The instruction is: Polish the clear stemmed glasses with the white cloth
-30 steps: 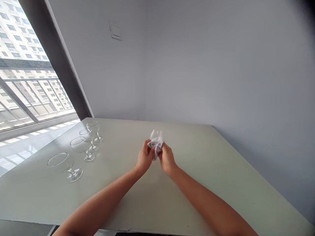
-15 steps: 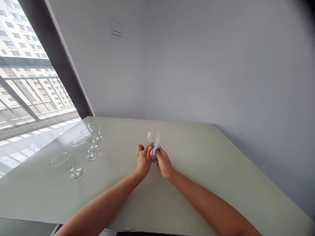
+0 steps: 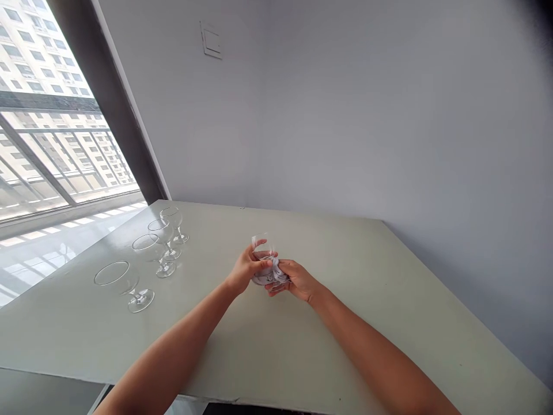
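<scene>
Over the middle of the pale table (image 3: pixel 345 323), my left hand (image 3: pixel 246 270) is wrapped round the bowl of a clear stemmed glass (image 3: pixel 260 245), its fingers showing through it. The glass leans, with its rim up and to the left. My right hand (image 3: pixel 300 279) grips a crumpled light grey cloth (image 3: pixel 279 274) round the lower part of the glass. The cloth and fingers hide most of the stem.
Several clear stemmed glasses stand upright in a row at the table's left, the nearest glass (image 3: pixel 125 282) being closest to me. Walls (image 3: pixel 345 115) border the table's far side. A window (image 3: pixel 56 127) is at the left.
My left hand has shifted from the cloth area to around the bowl, its fingers more spread. The glass has tipped to the left. The camera view has shifted slightly.
</scene>
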Tool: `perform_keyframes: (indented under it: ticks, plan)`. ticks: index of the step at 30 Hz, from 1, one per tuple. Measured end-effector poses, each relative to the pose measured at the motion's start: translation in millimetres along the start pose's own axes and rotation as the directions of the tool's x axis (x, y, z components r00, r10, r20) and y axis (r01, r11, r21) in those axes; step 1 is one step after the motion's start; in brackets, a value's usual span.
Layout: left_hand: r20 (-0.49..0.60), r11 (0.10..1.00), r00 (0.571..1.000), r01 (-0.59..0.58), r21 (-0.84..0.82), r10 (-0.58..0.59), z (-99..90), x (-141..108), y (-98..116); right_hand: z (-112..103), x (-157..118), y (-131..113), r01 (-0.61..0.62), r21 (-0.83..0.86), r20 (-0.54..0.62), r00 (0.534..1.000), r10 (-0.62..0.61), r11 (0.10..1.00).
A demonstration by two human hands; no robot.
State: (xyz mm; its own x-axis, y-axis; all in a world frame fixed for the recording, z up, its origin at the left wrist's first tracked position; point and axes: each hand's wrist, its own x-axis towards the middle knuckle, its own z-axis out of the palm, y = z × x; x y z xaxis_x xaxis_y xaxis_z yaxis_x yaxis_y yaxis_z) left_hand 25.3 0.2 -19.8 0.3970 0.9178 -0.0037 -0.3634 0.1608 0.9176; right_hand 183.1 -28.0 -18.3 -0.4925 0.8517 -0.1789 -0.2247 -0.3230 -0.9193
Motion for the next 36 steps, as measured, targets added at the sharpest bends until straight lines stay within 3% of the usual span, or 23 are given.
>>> perform_keyframes:
  ticks: [3,6,9,11,14,15,17,20,23,27,29,31,33,36]
  plan:
    - [-0.065,0.995,0.997,-0.033,0.095,0.04,-0.5,2,-1,-9,2,-7,0.08,-0.381,-0.087,0.989,-0.122,0.921]
    - [-0.138,0.979,0.985,-0.081,0.186,0.108,-3.2,5,-1,-22,2,-17,0.072,-0.784,-0.209,0.904,-0.372,0.617]
    - [-0.267,0.964,0.951,-0.089,0.251,0.158,-7.5,7,-1,-28,-3,-30,-0.049,-0.927,-0.249,0.823,-0.511,0.373]
    - [-0.345,0.964,0.924,-0.075,0.256,0.164,-9.5,8,-2,-23,-8,-33,0.033,-0.96,-0.126,0.834,-0.536,0.277]
    - [-0.387,0.984,0.917,-0.031,0.173,0.097,-9.0,7,-4,-6,-12,-24,0.3,-0.949,0.211,0.833,-0.511,0.098]
    - [-0.383,0.991,0.922,-0.002,0.136,0.054,-8.2,6,-5,0,-12,-18,0.345,-0.938,0.279,0.82,-0.5,0.042]
    - [-0.355,0.995,0.934,0.057,0.084,-0.023,-6.1,5,-5,7,-11,-7,0.345,-0.938,0.302,0.809,-0.504,-0.007]
    - [-0.28,0.994,0.958,0.085,0.062,-0.064,-2.9,2,-2,6,-9,-2,0.381,-0.919,0.284,0.821,-0.496,0.105]
    - [-0.204,0.998,0.977,0.058,-0.005,-0.058,0.4,1,3,1,-10,-11,0.471,-0.797,0.252,0.828,-0.501,0.377]
    - [-0.166,0.991,0.986,-0.011,-0.135,-0.011,5.8,0,7,1,-7,-13,0.456,-0.442,0.019,0.866,-0.5,0.773]
    - [-0.178,0.984,0.984,-0.049,-0.172,0.017,8.1,-1,8,5,-1,-4,0.411,-0.185,-0.118,0.893,-0.435,0.893]
    - [-0.227,0.978,0.972,-0.109,-0.18,0.067,9.9,-1,10,11,7,7,0.366,0.075,-0.218,0.914,-0.343,0.927]
    - [-0.289,0.973,0.948,-0.183,-0.142,0.136,11.6,-3,11,19,14,17,0.338,0.269,-0.27,0.926,-0.266,0.902]
    - [-0.327,0.955,0.904,-0.297,-0.016,0.276,14.3,-8,12,29,22,25,0.297,0.411,-0.31,0.935,-0.175,0.862]
